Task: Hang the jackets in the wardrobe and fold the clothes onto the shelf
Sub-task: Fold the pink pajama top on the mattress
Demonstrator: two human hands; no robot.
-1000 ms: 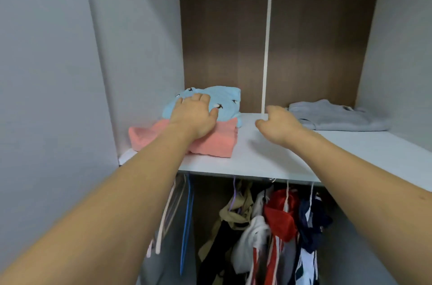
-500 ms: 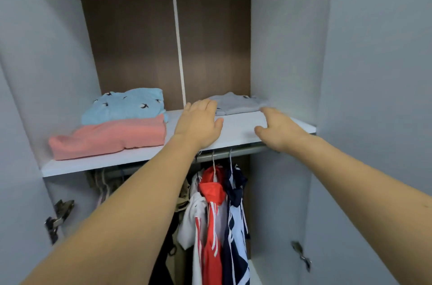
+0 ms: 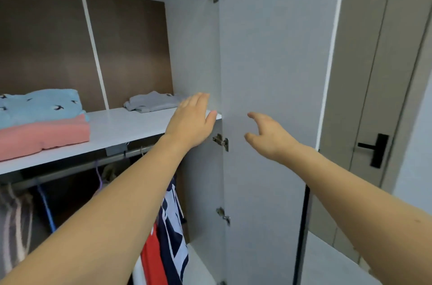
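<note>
Two bare forearms show, with no sleeves to the frame edge. The left hand and right hand wear no gloves, rings or watch.

blue bird-print top | pink garment | grey sweater | brown back panel
</note>
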